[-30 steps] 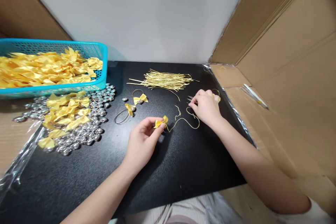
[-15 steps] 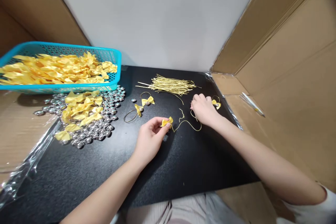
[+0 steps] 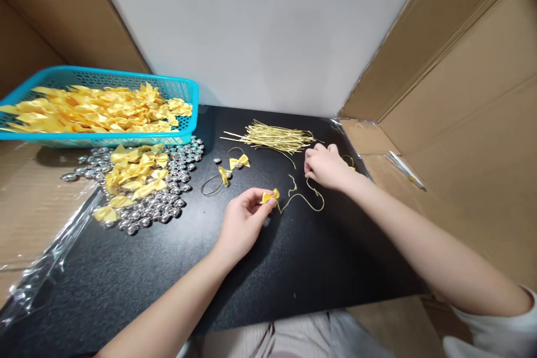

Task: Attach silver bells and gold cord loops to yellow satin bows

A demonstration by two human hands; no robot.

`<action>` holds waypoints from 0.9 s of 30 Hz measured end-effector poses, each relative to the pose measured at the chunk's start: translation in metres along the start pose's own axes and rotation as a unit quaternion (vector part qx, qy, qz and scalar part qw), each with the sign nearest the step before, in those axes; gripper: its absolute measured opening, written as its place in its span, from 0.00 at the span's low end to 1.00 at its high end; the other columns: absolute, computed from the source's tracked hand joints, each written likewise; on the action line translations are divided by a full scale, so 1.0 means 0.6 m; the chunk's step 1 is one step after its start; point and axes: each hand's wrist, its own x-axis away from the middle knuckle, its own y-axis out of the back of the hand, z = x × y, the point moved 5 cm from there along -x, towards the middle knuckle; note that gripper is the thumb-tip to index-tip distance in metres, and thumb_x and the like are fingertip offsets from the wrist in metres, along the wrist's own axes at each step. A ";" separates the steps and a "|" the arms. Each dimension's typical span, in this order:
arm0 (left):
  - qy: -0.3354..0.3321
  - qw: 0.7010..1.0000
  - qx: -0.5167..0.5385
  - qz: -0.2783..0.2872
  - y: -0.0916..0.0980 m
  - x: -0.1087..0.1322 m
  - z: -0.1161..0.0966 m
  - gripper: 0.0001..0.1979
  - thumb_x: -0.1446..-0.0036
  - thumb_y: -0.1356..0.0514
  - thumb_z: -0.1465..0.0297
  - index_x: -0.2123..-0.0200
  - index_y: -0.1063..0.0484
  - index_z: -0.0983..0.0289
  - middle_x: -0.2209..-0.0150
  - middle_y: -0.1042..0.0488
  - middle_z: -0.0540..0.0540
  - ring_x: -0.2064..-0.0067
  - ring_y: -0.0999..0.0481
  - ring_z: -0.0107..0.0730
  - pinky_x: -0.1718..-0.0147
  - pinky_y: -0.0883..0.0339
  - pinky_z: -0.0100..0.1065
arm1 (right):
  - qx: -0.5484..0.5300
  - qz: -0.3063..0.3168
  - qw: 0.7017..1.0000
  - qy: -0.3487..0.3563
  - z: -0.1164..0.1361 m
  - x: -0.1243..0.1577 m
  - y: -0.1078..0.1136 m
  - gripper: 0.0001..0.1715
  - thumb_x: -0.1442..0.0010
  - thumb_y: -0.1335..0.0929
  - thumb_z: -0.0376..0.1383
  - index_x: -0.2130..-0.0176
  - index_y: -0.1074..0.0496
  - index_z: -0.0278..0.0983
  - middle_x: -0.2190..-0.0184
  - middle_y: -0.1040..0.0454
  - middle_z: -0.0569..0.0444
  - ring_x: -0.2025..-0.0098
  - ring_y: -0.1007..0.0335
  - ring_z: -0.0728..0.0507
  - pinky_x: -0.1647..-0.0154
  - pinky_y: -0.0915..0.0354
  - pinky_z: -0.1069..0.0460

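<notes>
Between the thumb and fingers of my left hand [image 3: 245,224] is a small yellow bow [image 3: 269,197]. A thin gold cord [image 3: 304,196] trails from beside that bow across the black table toward my right hand [image 3: 325,166]. My right hand is closed, its fingertips turned down at the table; what they pinch, if anything, is hidden. A looped bow [image 3: 351,163] lies just past it, mostly covered by the hand. Left of centre rest two bows with silver beads and cord loops, one upper [image 3: 240,163] and one lower [image 3: 224,177].
A turquoise basket [image 3: 191,134] full of yellow bows stands at the back left. Before it lie silver beads [image 3: 168,210] with loose bows [image 3: 138,170] on top. A bundle of gold cords [image 3: 277,137] is at the back centre. A white pen-like tool [image 3: 406,169] lies on cardboard at right.
My right hand has shifted slightly up and now covers more of the bow behind it. My left hand still holds its bow. The whole view has shifted a little.
</notes>
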 end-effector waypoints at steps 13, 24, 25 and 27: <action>0.003 1.000 -0.008 0.003 0.003 -0.001 0.006 0.09 0.51 0.33 0.67 0.67 0.23 0.65 0.68 0.20 0.54 0.68 0.24 0.30 0.66 0.32 0.31 | 0.074 -0.029 0.997 0.023 0.024 0.020 -0.025 0.18 0.37 0.42 0.24 0.61 0.25 0.28 0.57 0.29 0.37 0.53 0.39 0.35 0.58 0.49 0.43; 0.005 1.000 -0.009 0.006 0.002 0.000 0.005 0.09 0.50 0.34 0.67 0.66 0.23 0.65 0.68 0.20 0.54 0.69 0.24 0.30 0.68 0.31 0.30 | -0.069 -0.059 0.996 0.020 -0.018 0.027 -0.023 0.07 0.36 0.36 0.32 0.60 0.29 0.35 0.61 0.25 0.49 0.58 0.33 0.43 0.56 0.43 0.49; 0.004 1.000 -0.008 0.004 0.003 0.000 0.004 0.09 0.50 0.34 0.67 0.66 0.23 0.65 0.68 0.20 0.55 0.69 0.24 0.30 0.68 0.31 0.30 | -0.081 -0.059 0.995 0.029 -0.019 0.031 -0.023 0.07 0.36 0.36 0.32 0.59 0.28 0.36 0.61 0.24 0.50 0.57 0.32 0.44 0.55 0.43 0.49; 0.002 1.000 -0.006 0.000 0.003 0.000 0.003 0.09 0.51 0.33 0.67 0.67 0.23 0.65 0.68 0.20 0.54 0.69 0.24 0.30 0.68 0.31 0.30 | -0.094 -0.070 0.992 0.054 -0.016 0.043 -0.027 0.09 0.36 0.36 0.32 0.59 0.26 0.38 0.59 0.25 0.51 0.55 0.33 0.44 0.52 0.43 0.48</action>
